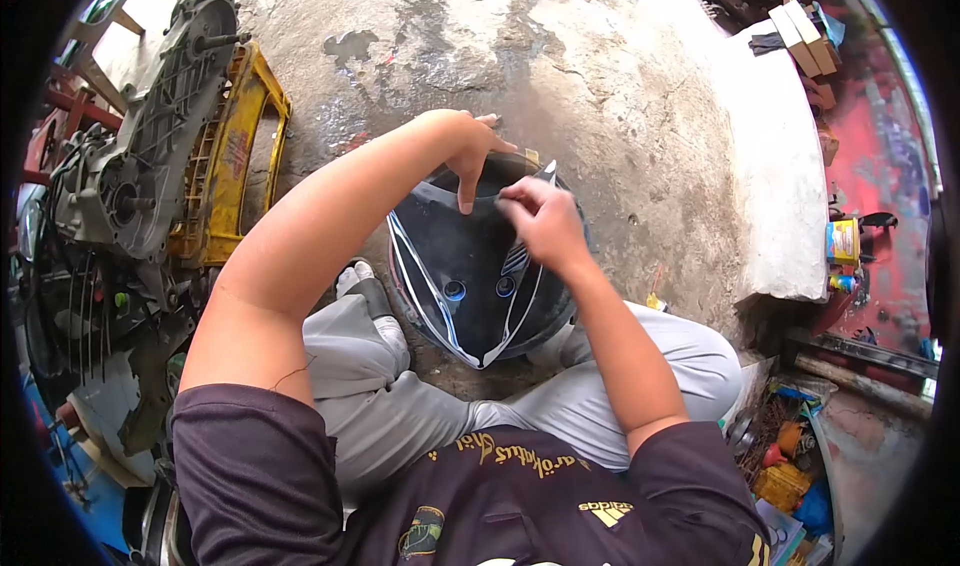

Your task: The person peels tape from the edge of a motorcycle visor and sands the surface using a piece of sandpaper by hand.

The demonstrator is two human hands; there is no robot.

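A black V-shaped vehicle fairing panel (440, 256) with white-and-blue edge stripes and two round blue-rimmed holes lies between my legs, its point towards me. Under it is a round black basin (575, 311), largely covered by the panel. At the panel's far edge, my left hand (473, 161) grips it, thumb on the near side and fingers over the rim. My right hand (545, 221) presses on the upper right of the panel with fingers bent together and slightly blurred. Whatever is under those fingertips is hidden.
On the left, a greasy engine casing (165, 136) leans beside a yellow plastic crate (262, 116). The concrete floor (640, 146) has wet patches. A white ledge (785, 186) runs along the right, with a yellow can (843, 241) beyond it and a bin of parts (825, 446) nearer me.
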